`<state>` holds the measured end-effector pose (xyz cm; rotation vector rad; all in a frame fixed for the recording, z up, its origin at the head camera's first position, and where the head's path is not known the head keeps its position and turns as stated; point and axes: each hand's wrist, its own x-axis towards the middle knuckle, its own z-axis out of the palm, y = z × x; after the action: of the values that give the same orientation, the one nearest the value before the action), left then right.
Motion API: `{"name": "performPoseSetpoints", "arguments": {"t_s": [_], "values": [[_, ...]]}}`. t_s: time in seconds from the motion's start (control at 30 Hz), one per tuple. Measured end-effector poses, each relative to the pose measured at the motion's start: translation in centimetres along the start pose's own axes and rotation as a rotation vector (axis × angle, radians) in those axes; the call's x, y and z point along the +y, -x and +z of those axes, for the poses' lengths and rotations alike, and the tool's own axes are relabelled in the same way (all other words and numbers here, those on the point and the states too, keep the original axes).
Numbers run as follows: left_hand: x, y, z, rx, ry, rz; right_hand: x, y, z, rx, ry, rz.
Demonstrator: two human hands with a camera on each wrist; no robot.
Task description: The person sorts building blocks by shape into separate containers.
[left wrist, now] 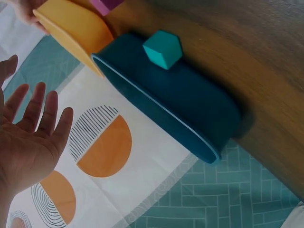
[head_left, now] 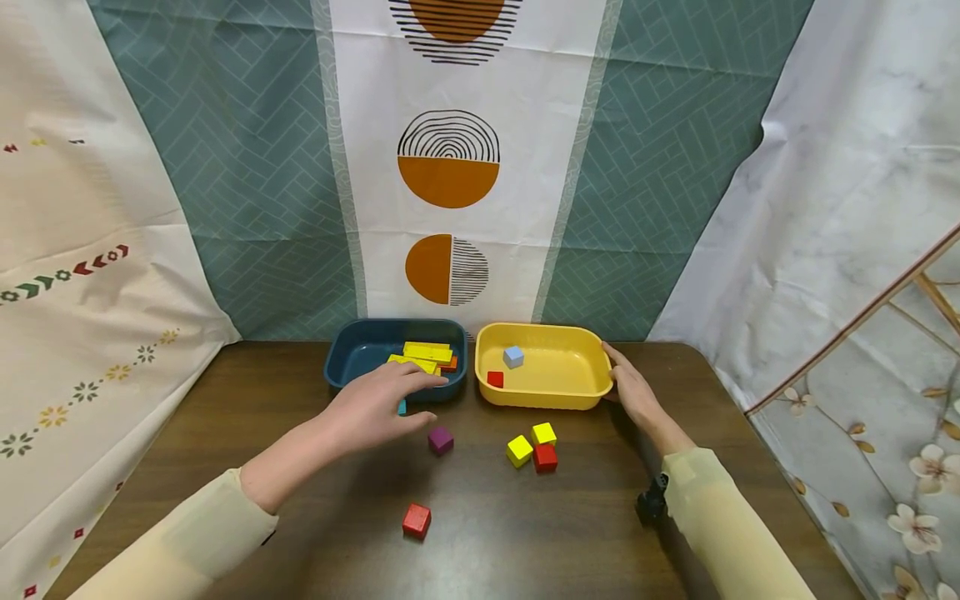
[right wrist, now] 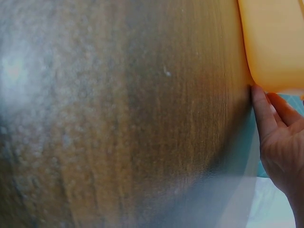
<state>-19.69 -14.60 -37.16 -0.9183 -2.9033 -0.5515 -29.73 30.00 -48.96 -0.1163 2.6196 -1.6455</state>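
My left hand (head_left: 378, 408) hovers palm-down with fingers spread at the front of the dark blue bin (head_left: 352, 337), holding nothing. Yellow blocks (head_left: 427, 352) and orange pieces lie in that bin. Just in front of it sits a teal cube (left wrist: 164, 49), mostly hidden by the hand in the head view. A purple cube (head_left: 441, 440) lies close to the left thumb. At the right end of the yellow bin (head_left: 543, 400), my right hand (head_left: 636, 392) rests with extended fingers against the outer wall. Inside this bin are a light blue cube (head_left: 513, 357) and a red cube (head_left: 495, 379).
Two yellow cubes (head_left: 519, 451) and a red cube (head_left: 545, 457) sit together in front of the yellow bin. Another red cube (head_left: 417, 521) lies nearer on the wooden table (head_left: 570, 533). Patterned cloth (head_left: 262, 167) hangs behind the bins.
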Motion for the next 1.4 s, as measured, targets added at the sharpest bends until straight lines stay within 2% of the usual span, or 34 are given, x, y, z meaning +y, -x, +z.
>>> {"name": "performPoseSetpoints", "arguments": {"t_s": [0.17,0.33,0.5,0.83,1.03,1.27,1.4], "values": [[-0.3,0.8,0.2,-0.001,-0.015,0.002,-0.6,0.3,-0.2,-0.022,-0.024,-0.009],[-0.7,1.9,0.6,-0.005,-0.045,0.018,-2.7,1.3,-0.5,-0.051,-0.069,-0.010],[-1.2,3.2,1.0,-0.034,-0.023,-0.001,-4.1,2.0,-0.4,-0.059,-0.054,-0.002],[-1.4,4.7,1.9,-0.070,0.009,0.057,-4.3,2.2,-0.3,-0.051,-0.052,0.004],[-1.3,5.5,3.0,-0.137,0.043,0.078,-3.7,1.9,-0.3,-0.049,-0.061,0.005],[-1.2,6.3,4.1,-0.207,0.092,0.089,-0.8,0.6,-0.2,-0.018,-0.022,-0.013],[-1.2,6.6,4.5,-0.243,0.124,0.089,-0.1,0.3,-0.1,-0.008,-0.051,-0.022]]}}
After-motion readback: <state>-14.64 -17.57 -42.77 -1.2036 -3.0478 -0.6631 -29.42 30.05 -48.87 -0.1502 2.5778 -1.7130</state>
